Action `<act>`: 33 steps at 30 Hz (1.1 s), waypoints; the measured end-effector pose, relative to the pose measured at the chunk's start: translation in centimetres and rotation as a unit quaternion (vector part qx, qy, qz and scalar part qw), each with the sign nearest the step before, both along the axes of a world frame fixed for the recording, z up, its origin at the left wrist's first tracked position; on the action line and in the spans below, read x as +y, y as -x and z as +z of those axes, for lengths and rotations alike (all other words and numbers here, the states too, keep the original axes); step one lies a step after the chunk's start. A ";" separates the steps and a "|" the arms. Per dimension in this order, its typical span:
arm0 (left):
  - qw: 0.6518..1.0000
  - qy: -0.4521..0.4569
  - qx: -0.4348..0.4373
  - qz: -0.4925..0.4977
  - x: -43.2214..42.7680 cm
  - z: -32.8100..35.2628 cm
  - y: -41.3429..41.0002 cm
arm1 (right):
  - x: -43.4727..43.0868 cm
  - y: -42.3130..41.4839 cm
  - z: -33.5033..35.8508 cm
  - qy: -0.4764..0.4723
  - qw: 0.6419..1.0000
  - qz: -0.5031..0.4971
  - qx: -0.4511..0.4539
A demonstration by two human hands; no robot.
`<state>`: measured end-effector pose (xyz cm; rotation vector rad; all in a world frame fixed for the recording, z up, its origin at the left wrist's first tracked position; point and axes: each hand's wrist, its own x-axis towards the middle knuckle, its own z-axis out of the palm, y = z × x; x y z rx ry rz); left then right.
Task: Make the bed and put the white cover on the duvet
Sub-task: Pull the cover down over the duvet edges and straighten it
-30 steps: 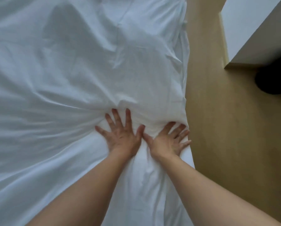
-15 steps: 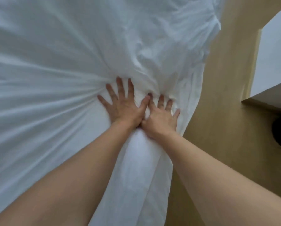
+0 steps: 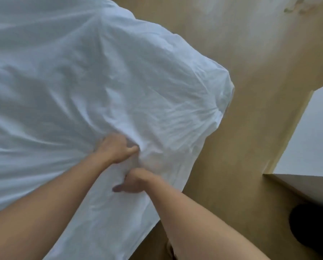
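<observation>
The white duvet cover (image 3: 104,77) with the duvet inside fills the left and middle of the view, creased, its right corner bulging over the bed's edge. My left hand (image 3: 115,147) grips a bunched fold of the cover, fingers curled into the cloth. Just below it, my right hand (image 3: 136,182) grips the same bunch of fabric, its fingers tucked under the fold and mostly hidden.
A tan wooden floor (image 3: 250,91) runs along the bed's right side. A white wall (image 3: 310,132) with a pale baseboard stands at the right, a brown surface (image 3: 307,188) below it, and a dark object (image 3: 314,226) at the lower right edge.
Both hands were pressing flat with spread fingers on the cover. Now their fingers are curled and they grip bunched fabric. The view has swung so the duvet's corner shows.
</observation>
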<state>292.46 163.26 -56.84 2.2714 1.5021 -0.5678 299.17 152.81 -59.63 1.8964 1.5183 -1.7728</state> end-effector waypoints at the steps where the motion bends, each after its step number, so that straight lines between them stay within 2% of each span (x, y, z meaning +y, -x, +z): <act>1: 0.994 -0.060 -0.072 0.049 1.3 1.3 -1.9 | 1.2 -2.7 1.2 -0.061 0.997 -0.055 -0.009; 2: 0.980 -0.111 -0.130 0.098 2.4 1.9 -3.6 | 2.6 -5.8 2.5 -0.124 0.984 -0.123 -0.042; 3: 0.974 -0.116 -0.142 0.135 3.0 1.9 -5.4 | 4.0 -9.3 3.7 -0.185 0.958 -0.200 -0.090; 5: 0.983 -0.002 -0.087 0.161 3.5 0.3 -8.9 | 6.7 -16.9 4.7 -0.267 0.897 -0.310 -0.167; 7: 0.985 0.058 -0.021 0.160 3.6 -2.1 -12.1 | 10.3 -24.1 4.6 -0.284 0.878 -0.322 -0.213; 10: 0.991 0.029 0.015 0.133 3.9 -5.1 -16.2 | 15.9 -33.3 2.3 -0.208 0.899 -0.274 -0.270; 13: 0.990 0.052 0.035 0.129 5.9 -5.9 -18.1 | 20.2 -38.2 -0.5 -0.167 0.945 -0.184 -0.212; 15: 0.985 0.099 0.052 0.130 8.4 -5.6 -18.8 | 22.1 -38.4 -2.3 -0.195 0.954 -0.108 -0.202; 16: 0.980 0.121 0.032 0.152 9.4 -5.0 -19.3 | 22.5 -37.8 -3.0 -0.218 0.951 -0.072 -0.205; 18: 0.966 0.076 -0.069 0.238 11.3 -3.4 -21.3 | 22.5 -37.1 -3.5 -0.245 0.953 -0.039 -0.172; 20: 0.928 -0.003 -0.173 0.331 13.1 -1.7 -24.8 | 21.8 -38.5 -2.5 -0.240 0.961 -0.063 -0.125; 21: 0.913 0.002 -0.186 0.362 14.0 -1.1 -27.1 | 21.3 -40.1 -2.0 -0.237 0.961 -0.084 -0.115; 24: 0.907 0.095 -0.112 0.395 14.5 -1.0 -34.2 | 19.6 -45.9 -1.2 -0.201 0.966 -0.110 -0.117; 27: 0.895 0.146 -0.065 0.415 13.9 -2.0 -39.1 | 20.0 -47.8 -1.0 -0.160 0.980 -0.079 -0.088; 28: 0.879 0.165 -0.064 0.443 14.2 -2.1 -39.8 | 20.6 -47.8 -1.0 -0.145 0.985 -0.057 -0.073; 30: 0.820 0.183 -0.106 0.533 16.1 -1.5 -40.1 | 21.3 -47.8 -0.6 -0.127 0.990 -0.009 -0.055; 32: 0.761 0.111 -0.141 0.624 18.6 -0.6 -39.9 | 22.1 -48.2 0.5 -0.125 0.990 0.037 -0.046; 33: 0.752 0.072 -0.129 0.642 19.7 -0.2 -39.9 | 22.5 -48.5 0.8 -0.117 0.991 0.059 -0.041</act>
